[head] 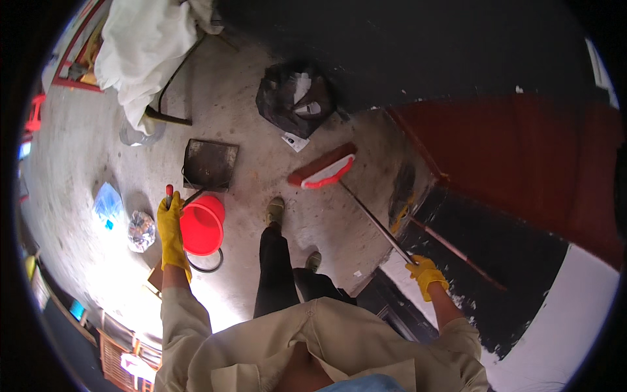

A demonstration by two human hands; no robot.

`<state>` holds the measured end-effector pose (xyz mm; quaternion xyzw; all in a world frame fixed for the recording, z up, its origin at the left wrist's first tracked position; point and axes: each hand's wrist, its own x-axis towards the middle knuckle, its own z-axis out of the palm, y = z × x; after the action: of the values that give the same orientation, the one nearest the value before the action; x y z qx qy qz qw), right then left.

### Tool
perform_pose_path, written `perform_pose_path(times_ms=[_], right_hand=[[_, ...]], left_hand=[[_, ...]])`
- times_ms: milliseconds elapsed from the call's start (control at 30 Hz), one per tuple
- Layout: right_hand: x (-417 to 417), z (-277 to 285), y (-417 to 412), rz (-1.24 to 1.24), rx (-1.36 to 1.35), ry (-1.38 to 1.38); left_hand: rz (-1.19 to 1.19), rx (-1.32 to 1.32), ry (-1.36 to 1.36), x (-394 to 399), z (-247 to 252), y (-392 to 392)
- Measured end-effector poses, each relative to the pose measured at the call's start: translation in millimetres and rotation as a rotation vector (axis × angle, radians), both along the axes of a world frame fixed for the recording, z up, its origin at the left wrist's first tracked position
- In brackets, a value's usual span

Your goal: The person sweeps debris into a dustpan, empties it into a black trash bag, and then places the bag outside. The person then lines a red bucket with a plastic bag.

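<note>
My left hand (171, 230), in a yellow rubber glove, is closed around a handle with a red tip. That handle seems to belong to the dark metal dustpan (209, 161) lying on the concrete floor ahead of it. Beside the glove stands a red plastic bucket (202, 225), partly behind the dustpan's handle. My right hand (427, 274), gloved alike, grips the metal pole of a broom (325, 171). The broom head has reddish-brown bristles and a red and white body; it is over the floor, near a paper piece (295, 142) and a black trash bag (298, 98).
Clear bags with contents (141, 231) and a blue bag (108, 203) lie at the left. A white cloth (147, 49) drapes over a metal-legged piece of furniture. At the right, a long-handled tool (460, 252) leans by the black and dark red wall (509, 161).
</note>
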<state>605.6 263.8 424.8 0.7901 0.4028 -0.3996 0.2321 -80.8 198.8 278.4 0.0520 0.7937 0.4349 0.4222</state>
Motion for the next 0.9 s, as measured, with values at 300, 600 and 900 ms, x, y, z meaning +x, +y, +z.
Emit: perform_pose_path(times_ms=[300, 600, 900], right_hand=[[-34.5, -238.3, 17.6, -0.658, 0.229, 0.268], [19.0, -210.3, -279.8, -0.132, 0.076, 0.140], [67.6, -139.6, -330.5, -0.575, 0.262, 0.293]], left_hand=[[-0.209, 0.028, 0.070, 56.1, 51.8, 10.4], [-0.293, 0.013, 0.109, 112.9, 105.5, -20.6], [-0.371, 0.009, 0.098, 200.1, 133.6, -89.7]])
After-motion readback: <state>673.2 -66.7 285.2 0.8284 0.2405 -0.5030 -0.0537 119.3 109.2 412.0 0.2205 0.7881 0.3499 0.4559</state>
